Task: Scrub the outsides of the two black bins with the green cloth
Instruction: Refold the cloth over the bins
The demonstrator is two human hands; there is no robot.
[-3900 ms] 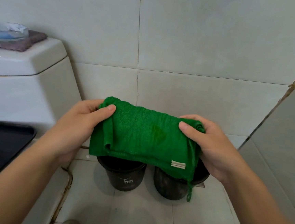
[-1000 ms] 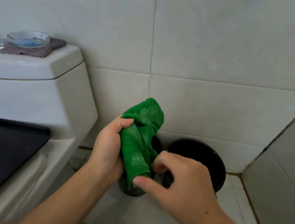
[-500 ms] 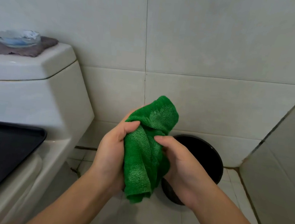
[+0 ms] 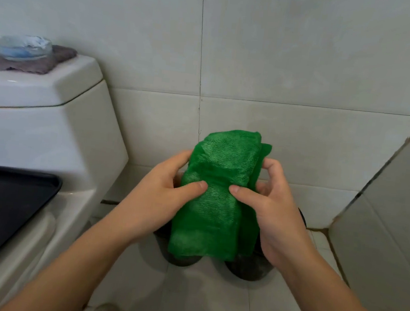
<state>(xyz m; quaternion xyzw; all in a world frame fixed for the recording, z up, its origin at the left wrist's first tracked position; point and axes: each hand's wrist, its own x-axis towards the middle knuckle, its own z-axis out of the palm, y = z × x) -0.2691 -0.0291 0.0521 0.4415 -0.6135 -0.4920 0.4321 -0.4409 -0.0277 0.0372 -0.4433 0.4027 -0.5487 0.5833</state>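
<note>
Holding the green cloth [image 4: 216, 201] bunched in front of the body, the left hand [image 4: 163, 196] and right hand [image 4: 269, 210] each pinch it, thumb on the near face and fingers curled behind. Directly below the cloth, on the floor, stand the two black bins [image 4: 247, 267], mostly hidden by it; whether their sides are wet is hard to judge. Scrubbing seems not yet begun: both bins remain to do.
</note>
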